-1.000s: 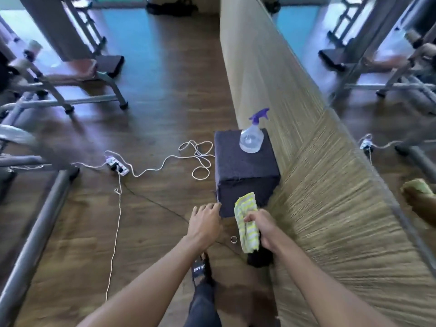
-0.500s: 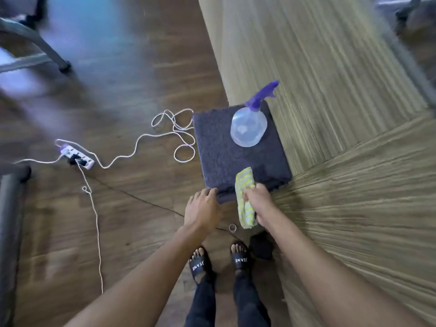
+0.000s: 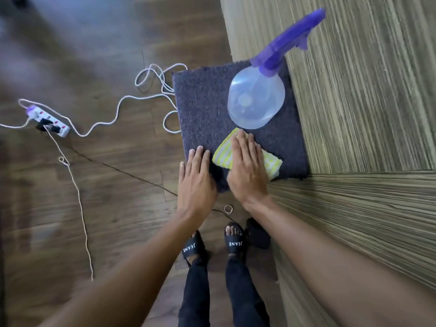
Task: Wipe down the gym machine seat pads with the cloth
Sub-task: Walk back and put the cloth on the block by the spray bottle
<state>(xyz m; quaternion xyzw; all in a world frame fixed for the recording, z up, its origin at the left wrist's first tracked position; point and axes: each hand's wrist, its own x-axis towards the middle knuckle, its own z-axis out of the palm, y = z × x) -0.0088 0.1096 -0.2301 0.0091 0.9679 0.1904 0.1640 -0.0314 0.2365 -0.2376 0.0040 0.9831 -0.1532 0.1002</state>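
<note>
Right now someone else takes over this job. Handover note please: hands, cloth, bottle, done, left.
Left hand: flat, fingers straight, resting on the near edge of the grey block, holding nothing.
Right hand: flat, pressing the yellow cloth onto the block.
Spray bottle: upright on the block, just beyond the cloth, untouched.
Done: cannot tell, no seat pad in view.
Left: probably pick up the cloth, go to the machine, wipe the pads. Mind the power strip on the floor.

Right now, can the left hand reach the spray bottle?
Probably yes: the left hand rests at the near edge of the dark pad, whose bare top leads straight to the spray bottle.
</note>
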